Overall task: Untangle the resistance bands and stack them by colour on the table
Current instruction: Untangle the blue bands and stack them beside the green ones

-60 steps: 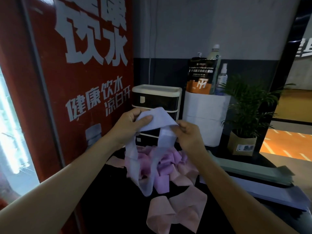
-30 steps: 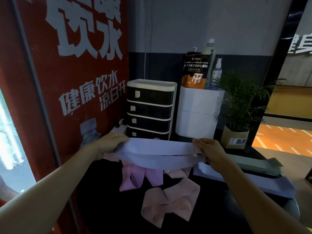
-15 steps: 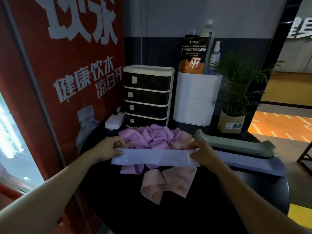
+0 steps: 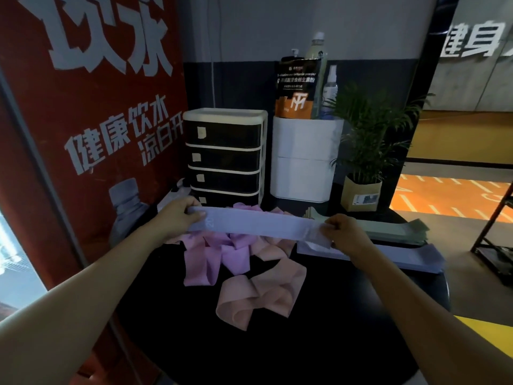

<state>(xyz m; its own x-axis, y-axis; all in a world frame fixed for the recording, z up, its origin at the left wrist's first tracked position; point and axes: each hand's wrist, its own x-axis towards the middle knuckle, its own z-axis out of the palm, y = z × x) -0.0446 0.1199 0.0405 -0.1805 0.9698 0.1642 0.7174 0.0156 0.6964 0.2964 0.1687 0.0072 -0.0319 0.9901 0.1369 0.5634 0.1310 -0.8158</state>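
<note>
A pale blue resistance band (image 4: 249, 225) is stretched flat and level above the round black table (image 4: 305, 329). My left hand (image 4: 177, 218) grips its left end and my right hand (image 4: 342, 234) pinches its right end. Under the band lies a tangled heap of purple bands (image 4: 222, 257) and pink bands (image 4: 261, 295). On the table's right side a flat stack of pale blue bands (image 4: 402, 255) lies in front of a flat stack of grey-green bands (image 4: 388, 229).
At the back of the table stand a black drawer unit (image 4: 224, 157), a white box (image 4: 304, 159) with a pouch and bottles, and a potted plant (image 4: 363, 151). A red vending machine (image 4: 91, 129) walls off the left. A white power strip (image 4: 177, 190) lies by the drawers.
Both hands pulled the pale blue band out of the tangle and spread it flat between them. They have since carried it a little rightward, with its right end now over the pale blue stack.
</note>
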